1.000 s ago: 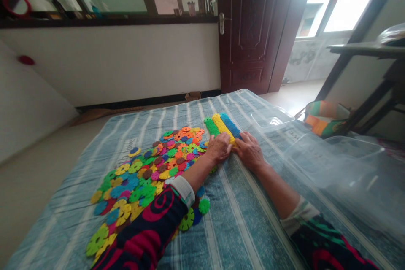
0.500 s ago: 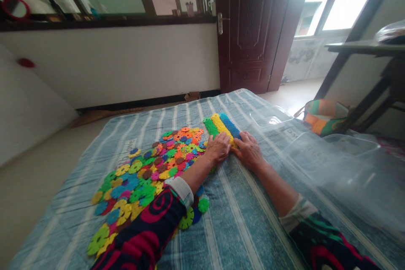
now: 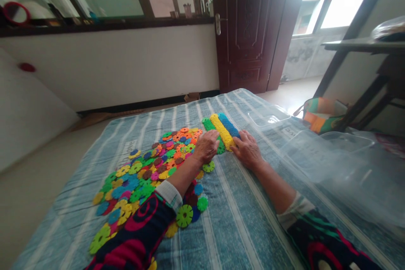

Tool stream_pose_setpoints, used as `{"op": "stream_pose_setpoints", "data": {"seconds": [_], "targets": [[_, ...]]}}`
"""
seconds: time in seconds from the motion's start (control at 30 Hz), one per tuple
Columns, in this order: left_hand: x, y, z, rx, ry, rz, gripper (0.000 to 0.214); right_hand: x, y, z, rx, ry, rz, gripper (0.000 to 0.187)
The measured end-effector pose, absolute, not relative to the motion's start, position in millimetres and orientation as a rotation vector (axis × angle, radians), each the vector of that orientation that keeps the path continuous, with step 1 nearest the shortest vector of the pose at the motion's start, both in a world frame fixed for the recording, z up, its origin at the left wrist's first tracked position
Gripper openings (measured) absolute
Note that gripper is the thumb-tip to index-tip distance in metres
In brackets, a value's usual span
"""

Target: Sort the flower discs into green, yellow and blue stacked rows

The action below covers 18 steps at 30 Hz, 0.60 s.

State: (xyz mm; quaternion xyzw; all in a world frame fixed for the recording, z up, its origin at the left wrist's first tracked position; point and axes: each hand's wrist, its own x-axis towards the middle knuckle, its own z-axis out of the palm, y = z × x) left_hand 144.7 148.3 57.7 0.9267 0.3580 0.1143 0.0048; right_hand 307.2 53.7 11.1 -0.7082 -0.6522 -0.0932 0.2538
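Three rows of stacked plastic discs lie side by side on the striped blue bedcover (image 3: 240, 215): a green row (image 3: 211, 130), a yellow row (image 3: 223, 131) and a blue row (image 3: 230, 125). My left hand (image 3: 206, 147) rests beside the near end of the green row, fingers curled down over the discs there. My right hand (image 3: 248, 150) lies at the near end of the yellow and blue rows, fingers bent against them. A wide heap of loose coloured discs (image 3: 148, 168) spreads out to the left of my left arm.
A clear plastic lid (image 3: 268, 117) lies beyond the rows, and a large clear plastic box (image 3: 335, 164) sits at the right. A dark wooden door (image 3: 253, 29) stands behind the bed. A striped bag (image 3: 322, 114) lies on the floor by a dark table.
My left hand has slid left off the yellow row to the green row's near end. The near end of the green row and a loose green disc now show. My right hand stays put.
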Motion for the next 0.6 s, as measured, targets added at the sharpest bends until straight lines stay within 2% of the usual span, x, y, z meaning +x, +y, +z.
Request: {"op": "stream_pose_setpoints", "data": {"seconds": [0.6], "targets": [[131.5, 110.7, 51.4, 2.839, 1.334, 0.352, 0.03, 306.0, 50.4, 5.4, -1.889, -1.772, -0.331, 0.022]]}}
